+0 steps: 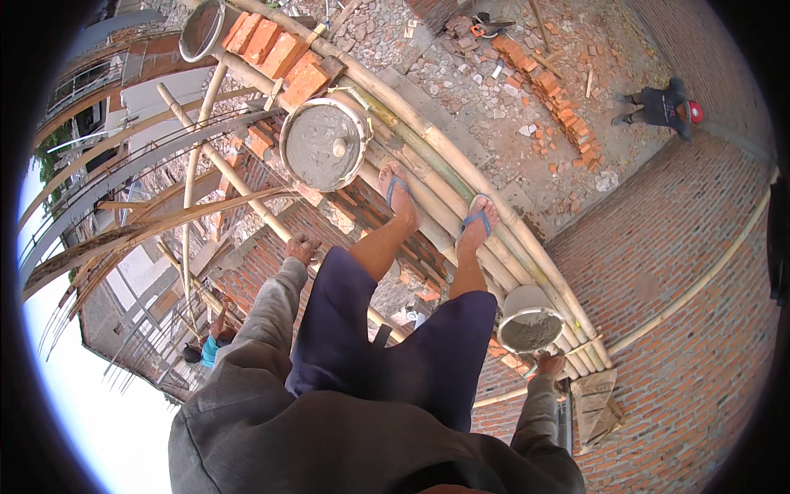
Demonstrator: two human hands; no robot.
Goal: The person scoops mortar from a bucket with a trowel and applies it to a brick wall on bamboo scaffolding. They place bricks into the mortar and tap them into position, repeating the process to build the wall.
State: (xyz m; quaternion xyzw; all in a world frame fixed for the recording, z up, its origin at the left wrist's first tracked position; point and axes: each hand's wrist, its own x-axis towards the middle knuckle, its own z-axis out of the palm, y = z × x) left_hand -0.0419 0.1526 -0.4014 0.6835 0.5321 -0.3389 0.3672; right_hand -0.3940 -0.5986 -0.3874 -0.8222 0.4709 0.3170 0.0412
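Observation:
My left hand (303, 249) is closed around a bamboo pole (267, 216) beside the scaffold. Down at the right, my right hand (550, 362) is curled at the near rim of a white bucket (525, 298) with grey mortar inside; the exact grip is hard to see. The bucket sits on the bamboo poles (444, 185) of the walkway, its mouth turned toward me. My feet in blue flip-flops stand on the same poles. Ahead on the left is a wide round tub (284, 152) of wet mortar with a rounded knob sticking up from it.
Orange bricks (284, 53) are stacked beyond the tub, next to another bucket (186, 45). A brick wall (683, 272) rises at the right. Far below lie rubble and a row of bricks (551, 90). One person in a red helmet (658, 107) stands there; another (216, 342) is at lower left.

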